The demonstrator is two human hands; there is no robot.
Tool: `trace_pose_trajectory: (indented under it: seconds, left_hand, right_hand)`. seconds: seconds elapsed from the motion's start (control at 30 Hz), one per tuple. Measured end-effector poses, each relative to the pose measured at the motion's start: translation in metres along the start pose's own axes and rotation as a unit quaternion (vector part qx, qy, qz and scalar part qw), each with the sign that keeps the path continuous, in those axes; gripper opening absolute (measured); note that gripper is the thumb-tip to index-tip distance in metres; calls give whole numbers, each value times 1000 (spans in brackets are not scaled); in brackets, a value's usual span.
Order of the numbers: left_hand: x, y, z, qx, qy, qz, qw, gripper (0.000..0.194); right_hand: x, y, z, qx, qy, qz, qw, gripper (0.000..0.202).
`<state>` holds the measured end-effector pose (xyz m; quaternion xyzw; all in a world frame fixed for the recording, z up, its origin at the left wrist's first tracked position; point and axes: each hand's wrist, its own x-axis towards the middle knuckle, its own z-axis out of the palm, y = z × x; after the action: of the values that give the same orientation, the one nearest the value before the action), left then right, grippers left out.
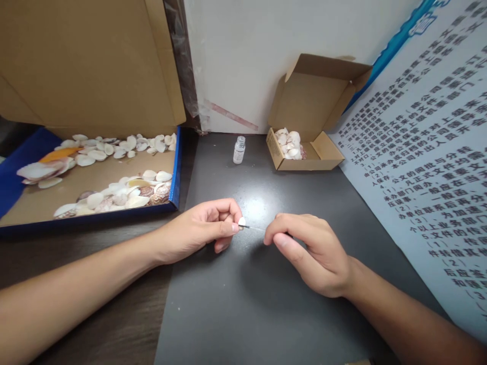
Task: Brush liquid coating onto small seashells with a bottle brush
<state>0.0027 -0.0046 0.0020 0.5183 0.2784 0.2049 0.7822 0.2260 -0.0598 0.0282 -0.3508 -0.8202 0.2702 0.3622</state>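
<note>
My left hand (216,225) pinches a small white shell (241,221) between thumb and fingertips. Closed around the end of a thin applicator brush (257,229) is my right hand (310,248); its fingers hide the handle. The brush has a clear stem and a dark tip, which meets the shell's lower edge by my left thumb. Beyond both hands a small clear bottle (239,150) stands upright without a cap, its label printed with fine text.
At left, an open blue box (174,172) holds many loose shells (114,195). A small cardboard box (310,163) with its lid up holds white shells (291,144) at the back right. A printed sheet (426,152) slopes along the right side of the dark table (213,314).
</note>
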Motion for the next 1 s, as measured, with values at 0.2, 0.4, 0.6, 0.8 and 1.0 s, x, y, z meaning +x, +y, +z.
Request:
trace_pose_trajectory:
  seconds: [0.2,0.4,0.6,0.8,1.0]
  left_hand:
    - [0,0,0,6,-4,-3,1000,25]
    - [0,-1,-1,3,-9,2,1000,23]
    - [0,0,0,1,-6,2,1000,25]
    - [0,0,0,0,-10,2,1000,23]
    - [-1,0,0,3,-7,2,1000,22]
  right_hand:
    - [0,1,0,-9,19,7,1000,19]
    - [0,0,0,-35,23,42,998,20]
    - [0,0,-1,-11,13,6,1000,18]
    - [0,2,-1,-29,30,39,998,20]
    - [-2,2,-1,-15,12,21,1000,19]
